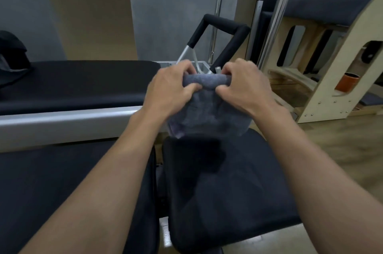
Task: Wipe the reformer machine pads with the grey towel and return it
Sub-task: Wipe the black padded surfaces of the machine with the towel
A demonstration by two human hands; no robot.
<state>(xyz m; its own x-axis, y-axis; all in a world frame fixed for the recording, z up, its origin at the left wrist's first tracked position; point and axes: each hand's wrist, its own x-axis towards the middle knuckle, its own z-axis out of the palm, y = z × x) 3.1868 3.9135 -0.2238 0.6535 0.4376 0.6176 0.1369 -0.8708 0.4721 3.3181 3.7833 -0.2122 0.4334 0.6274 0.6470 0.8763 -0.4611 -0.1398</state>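
Nearest, black pad [62, 187] on the left, second black pad [228, 191] on the right, narrow gap between. Farther back at left, long dark carriage pad [78, 79] above a silver rail [62, 121]. At centre, left hand [170, 89] and right hand [246, 87] both clamped on the grey towel [207, 116], upper edge bunched between the fingers, rest hanging just above the right pad. Behind, padded foot bar [226, 25]; at far right, wooden barrel [323, 67]. Likely risks: loose lower edge dragging or catching in the gap; bunched cloth wiping only a narrow strip.
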